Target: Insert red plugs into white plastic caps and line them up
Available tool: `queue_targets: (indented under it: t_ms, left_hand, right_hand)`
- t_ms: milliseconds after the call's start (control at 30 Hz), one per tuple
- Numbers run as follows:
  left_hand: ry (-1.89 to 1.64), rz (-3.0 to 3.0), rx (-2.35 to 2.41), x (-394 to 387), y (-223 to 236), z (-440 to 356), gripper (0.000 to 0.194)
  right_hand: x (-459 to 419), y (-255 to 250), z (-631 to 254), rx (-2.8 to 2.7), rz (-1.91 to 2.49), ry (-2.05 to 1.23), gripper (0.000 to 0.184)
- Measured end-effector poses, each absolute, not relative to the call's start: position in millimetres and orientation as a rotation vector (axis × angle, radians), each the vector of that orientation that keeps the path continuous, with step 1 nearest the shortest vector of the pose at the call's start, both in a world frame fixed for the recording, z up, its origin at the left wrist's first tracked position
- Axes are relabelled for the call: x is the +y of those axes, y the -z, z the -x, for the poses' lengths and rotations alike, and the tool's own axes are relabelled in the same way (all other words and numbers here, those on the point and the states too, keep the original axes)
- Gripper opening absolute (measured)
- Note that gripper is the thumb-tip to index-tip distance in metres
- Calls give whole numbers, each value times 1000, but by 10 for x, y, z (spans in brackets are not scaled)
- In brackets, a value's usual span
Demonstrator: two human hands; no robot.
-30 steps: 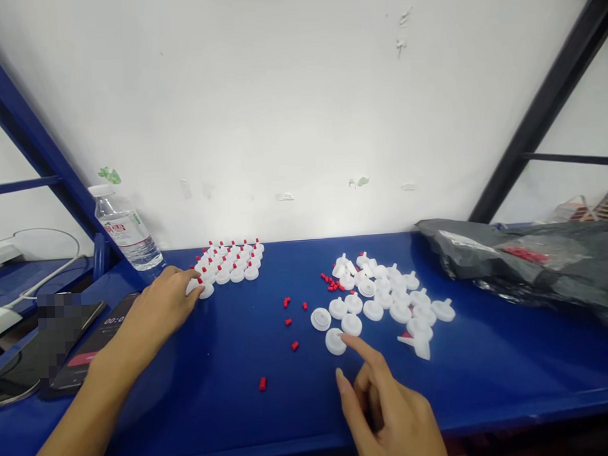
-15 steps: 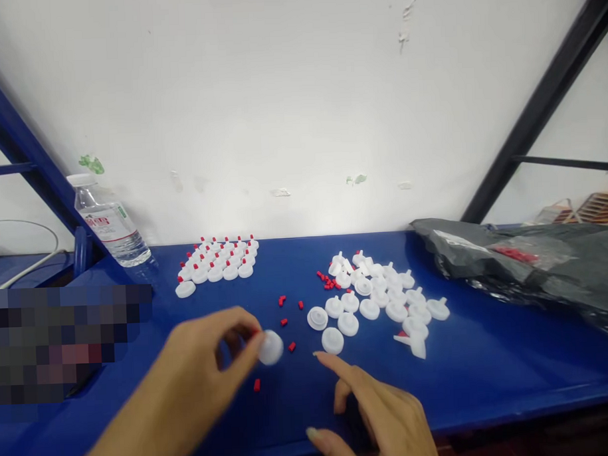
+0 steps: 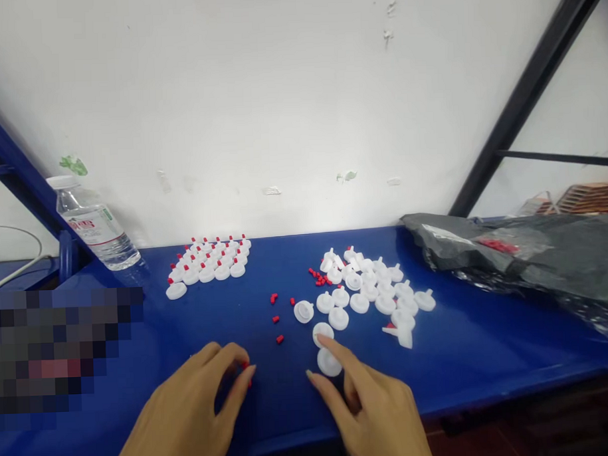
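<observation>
My left hand [image 3: 205, 398] is closed in a pinch, with a small red cap [image 3: 245, 365] at its fingertips. Another bit of red shows just below, mostly hidden by the thumb. To the right, my right hand [image 3: 362, 392] has its thumb and index finger apart. Its index fingertip reaches over a round white plastic piece [image 3: 323, 334]. A second white disc [image 3: 329, 361] lies between thumb and index finger, partly covered by the finger; I cannot tell whether it is touched. Several loose red caps [image 3: 280, 339] lie on the blue table between the hands.
White pieces with red tips [image 3: 205, 263] stand in rows at the back left. A pile of white spouted pieces [image 3: 380, 285] and a red cap cluster [image 3: 320, 278] lie right of centre. A water bottle [image 3: 97, 225] leans at left; a grey plastic bag [image 3: 535, 266] lies at right.
The white disc is gone from my left hand, which has drawn down and left. A white disc now lies by my right fingers. My right index fingertip has moved onto another disc.
</observation>
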State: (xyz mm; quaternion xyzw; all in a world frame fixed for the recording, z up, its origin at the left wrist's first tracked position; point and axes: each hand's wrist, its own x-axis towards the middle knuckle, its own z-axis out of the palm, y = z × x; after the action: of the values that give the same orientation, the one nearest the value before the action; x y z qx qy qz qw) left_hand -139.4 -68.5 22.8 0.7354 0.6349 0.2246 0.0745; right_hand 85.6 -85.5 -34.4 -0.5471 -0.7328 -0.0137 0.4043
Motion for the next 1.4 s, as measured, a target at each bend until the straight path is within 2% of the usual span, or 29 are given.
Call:
queue_targets:
  t_ms: [167,367,500,633,733,833,967,1167,1367,1400]
  left_hand:
    - [-442,-2220,1960,-668,36,1270,29]
    - [-625,-2293,1721,-299,2,818,29]
    - [-845,-2307,1648,-177,-123,963,30]
    - [-794,-2380,2051,-68,-310,1506,33]
    - [-496,-2300,2523,91,-411,1934,47]
    - [-259,-2246,2631,256,-408,2220,52]
    - [-235,-2266,2504,390,-358,2353,46]
    - [-513,-2175,2238,217,-478,2135,25]
    - [-775,-1992,1560,-467,-459,1332,28]
    - [-771,-2001,1451,-570,-428,1196,26]
  right_hand:
    - [-834,318,-810,-1703,1503,59,56]
    - [-864,299,-809,-1645,1417,-26,48]
    - [-883,299,-809,-1636,1381,-53,43]
    - [-895,303,-811,-1651,1342,-37,36]
    - [-906,317,-828,-1732,1264,-10,28]
    - [-912,332,-848,-1791,1212,-20,26]
    - [-900,341,-864,-1809,1202,9,27]
    - [-892,343,-879,-1842,1155,47,27]
    - [-926,287,-895,-1951,1138,24,51]
    - [-928,271,-894,-1959,1136,13,50]
